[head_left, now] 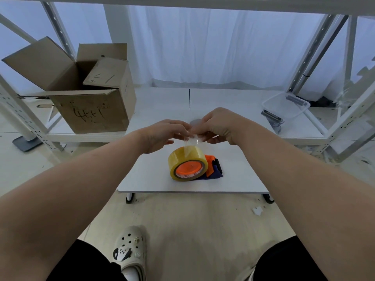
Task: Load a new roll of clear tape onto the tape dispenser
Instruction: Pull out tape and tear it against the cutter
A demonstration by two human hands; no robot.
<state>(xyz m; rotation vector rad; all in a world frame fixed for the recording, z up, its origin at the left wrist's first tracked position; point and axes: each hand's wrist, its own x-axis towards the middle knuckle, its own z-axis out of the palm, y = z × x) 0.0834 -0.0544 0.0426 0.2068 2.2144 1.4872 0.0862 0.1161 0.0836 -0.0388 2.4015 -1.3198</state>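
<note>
The tape roll (187,163) sits on the orange hub of the dispenser (213,166), which lies on its side near the front of the worktop (233,179). So I judge the mounting done. A clear strip (191,141) rises from the top of the roll. I pinch it from both sides, my left hand (162,134) and right hand (219,126) meeting just above the roll, fingers pressed on the film. What is left, I reckon, is feeding that end toward the cutter. An open cardboard box (87,94) stands far left, a plastic tub (286,106) far right.

One tape roll (183,158), one dispenser (213,163), one box (91,112).
</note>
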